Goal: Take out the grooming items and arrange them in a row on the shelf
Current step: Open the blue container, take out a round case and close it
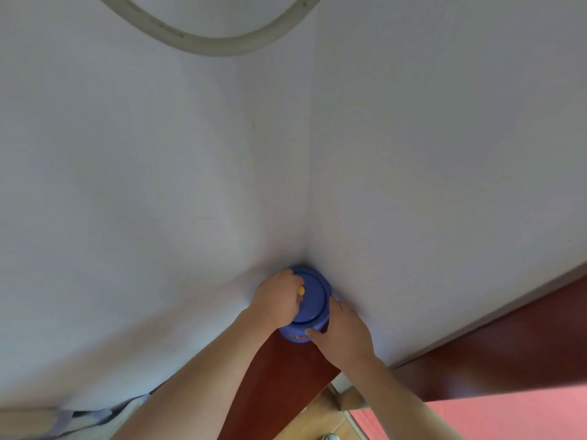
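A round blue container [313, 296] with a blue lid stands in the corner where two white walls meet, on a dark red-brown shelf [279, 385]. My left hand [278, 296] lies over the lid's left side, its fingers curled round a small yellow piece [300, 291] on the lid. My right hand [344, 328] grips the container's right side, thumb across the front near a coloured label. The container's inside is hidden.
White walls [158, 185] fill most of the view, with a grey curved hose [206, 42] at the top. A red-brown wooden ledge [508, 354] runs to the right. Pink fabric [508, 417] and a wooden floor [320, 420] lie below.
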Available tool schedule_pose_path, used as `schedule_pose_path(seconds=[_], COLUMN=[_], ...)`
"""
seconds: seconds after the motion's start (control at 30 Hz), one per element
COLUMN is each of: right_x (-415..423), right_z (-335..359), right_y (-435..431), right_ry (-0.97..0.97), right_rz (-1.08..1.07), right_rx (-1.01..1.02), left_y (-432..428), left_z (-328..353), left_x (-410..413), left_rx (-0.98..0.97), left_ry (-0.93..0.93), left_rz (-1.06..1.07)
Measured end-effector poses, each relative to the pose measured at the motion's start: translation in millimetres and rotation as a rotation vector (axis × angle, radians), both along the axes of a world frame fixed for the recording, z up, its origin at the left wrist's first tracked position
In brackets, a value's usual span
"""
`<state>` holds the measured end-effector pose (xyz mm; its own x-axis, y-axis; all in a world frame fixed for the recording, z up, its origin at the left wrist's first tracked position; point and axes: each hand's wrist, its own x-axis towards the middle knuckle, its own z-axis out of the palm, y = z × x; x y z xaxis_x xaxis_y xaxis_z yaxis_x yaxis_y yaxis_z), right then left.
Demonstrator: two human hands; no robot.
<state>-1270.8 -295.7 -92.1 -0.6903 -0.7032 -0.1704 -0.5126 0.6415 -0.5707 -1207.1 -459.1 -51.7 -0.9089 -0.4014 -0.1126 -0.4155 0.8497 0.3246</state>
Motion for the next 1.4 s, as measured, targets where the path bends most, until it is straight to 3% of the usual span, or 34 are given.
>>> schedule_pose_path(seconds=[0.23, 0.77, 1.0, 1.4], right_x=[-1, 4, 5, 2], right_z=[-1, 10, 10, 1], right_y=[1, -2, -3, 0], right_ry=[0.021, 0.031, 0.028, 0.03], right_rz=[-0.005, 0.0, -0.006, -0.005], right_rx=[0.005, 0.063, 0.084, 0.077], left_y=[-7, -2, -4, -1], left_z=[12, -25, -60, -107], left_x=[37, 131, 127, 117], left_rx=[-0.002, 0.029, 0.048, 0.154], left_ry=[0.126, -0.014, -0.131, -0.126], left_rz=[0.142, 0.387, 0.387, 0.368])
